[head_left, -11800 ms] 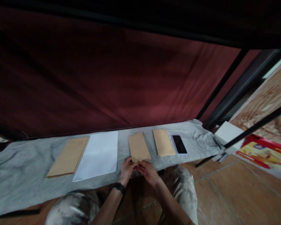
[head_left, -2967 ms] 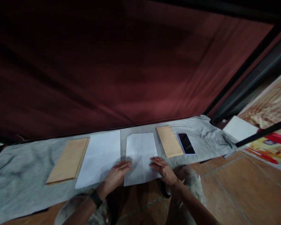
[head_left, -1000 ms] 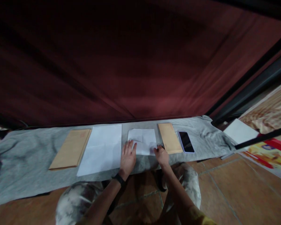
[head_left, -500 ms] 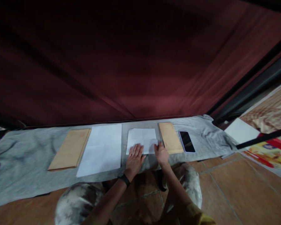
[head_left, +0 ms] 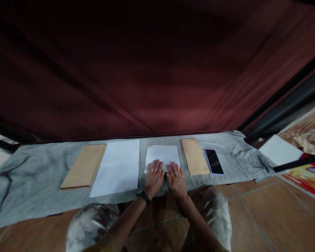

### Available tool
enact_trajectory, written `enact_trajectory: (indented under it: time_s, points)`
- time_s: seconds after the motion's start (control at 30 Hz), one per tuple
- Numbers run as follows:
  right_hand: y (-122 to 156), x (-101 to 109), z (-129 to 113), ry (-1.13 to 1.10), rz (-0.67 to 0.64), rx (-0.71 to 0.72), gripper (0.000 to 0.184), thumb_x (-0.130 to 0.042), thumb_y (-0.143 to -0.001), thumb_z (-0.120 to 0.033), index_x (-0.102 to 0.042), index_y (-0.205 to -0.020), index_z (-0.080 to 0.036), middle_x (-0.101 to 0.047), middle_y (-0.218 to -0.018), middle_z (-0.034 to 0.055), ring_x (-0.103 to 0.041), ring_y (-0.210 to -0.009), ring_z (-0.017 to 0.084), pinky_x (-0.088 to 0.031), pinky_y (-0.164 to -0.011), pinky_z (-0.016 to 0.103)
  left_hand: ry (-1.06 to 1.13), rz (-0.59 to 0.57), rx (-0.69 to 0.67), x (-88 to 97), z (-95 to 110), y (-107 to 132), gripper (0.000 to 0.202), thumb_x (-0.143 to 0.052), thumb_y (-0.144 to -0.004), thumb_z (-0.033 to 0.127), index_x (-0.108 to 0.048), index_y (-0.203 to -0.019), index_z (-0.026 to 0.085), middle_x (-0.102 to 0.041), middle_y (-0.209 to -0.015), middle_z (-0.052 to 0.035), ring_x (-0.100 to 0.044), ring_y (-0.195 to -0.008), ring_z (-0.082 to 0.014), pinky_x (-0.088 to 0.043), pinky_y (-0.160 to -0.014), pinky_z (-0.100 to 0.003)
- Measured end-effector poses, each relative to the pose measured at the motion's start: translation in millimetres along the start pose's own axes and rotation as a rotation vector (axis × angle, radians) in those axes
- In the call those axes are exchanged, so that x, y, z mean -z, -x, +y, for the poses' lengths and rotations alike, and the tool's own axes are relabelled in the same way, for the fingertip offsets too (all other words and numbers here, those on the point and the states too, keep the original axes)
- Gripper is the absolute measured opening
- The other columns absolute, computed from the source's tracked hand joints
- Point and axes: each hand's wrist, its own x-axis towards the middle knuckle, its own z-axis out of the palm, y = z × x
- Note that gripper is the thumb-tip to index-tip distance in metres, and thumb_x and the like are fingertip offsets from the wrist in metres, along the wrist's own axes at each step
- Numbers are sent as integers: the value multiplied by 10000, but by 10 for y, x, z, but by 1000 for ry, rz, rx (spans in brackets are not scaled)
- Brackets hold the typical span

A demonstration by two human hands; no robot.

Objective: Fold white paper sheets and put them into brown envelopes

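A folded white sheet [head_left: 162, 154] lies on the grey cloth [head_left: 36, 168] in front of me. My left hand [head_left: 154, 176] lies flat, fingers stretched out, on the sheet's near left part. Beside it my right hand [head_left: 176, 179] also lies flat and open on the near right part. Both palms press the folded edge down. Left of the sheet is a stack of white paper [head_left: 118, 167], and right of it a brown envelope [head_left: 194, 160].
A larger brown envelope [head_left: 84, 170] lies at the left of the cloth. A dark phone [head_left: 214, 161] lies right of the small envelope. A red curtain [head_left: 147, 77] hangs behind. White paper [head_left: 279, 149] and a colourful box [head_left: 311, 175] sit at the right on the tiled floor.
The envelope I held earlier is gone from in front of me and an unfolded white sheet has been folded in half. Both hands have now come together flat on its near edge.
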Motion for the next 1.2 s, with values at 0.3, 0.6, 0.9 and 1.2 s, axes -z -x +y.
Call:
enact_trajectory:
  time_s: [0.3, 0.6, 0.9, 1.2]
  points:
    - [-72, -59, 63, -12, -110, -51, 474, -338, -1067, -355, -465, -1506, -232, -390, -1598, 96, -283, -1506, 276, -232, -1208, 508, 21, 37, -1, -47, -21, -117, 510, -321, -1007, 336, -470, -1462, 162, -476, -1547, -116, -328, -1495, -272, -212, -1237, -524]
    - [-248, -122, 74, -5, -142, -112, 460, -334, -1072, -359, -478, -1497, -255, -405, -1592, 85, -282, -1505, 268, -208, -1211, 514, 26, 82, -20, 16, -58, -307, 535, -344, -1013, 350, -421, -1492, 124, -433, -1572, -143, -292, -1511, -274, -183, -1256, -520]
    - [-435, -183, 126, 31, -144, -125, 473, -327, -1072, -356, -435, -1522, -257, -382, -1604, 79, -259, -1514, 260, -191, -1214, 517, 3, 78, -68, 30, -63, -203, 554, -354, -1014, 352, -355, -1539, 177, -349, -1625, -106, -222, -1536, -271, -187, -1246, -551]
    - [-619, -189, 169, 22, -186, -112, 468, -333, -1067, -351, -465, -1501, -231, -383, -1604, 85, -265, -1510, 280, -187, -1208, 528, -10, 26, 48, 20, -77, -158, 559, -397, -1002, 419, -421, -1509, 186, -409, -1590, -128, -308, -1504, -284, -248, -1222, -539]
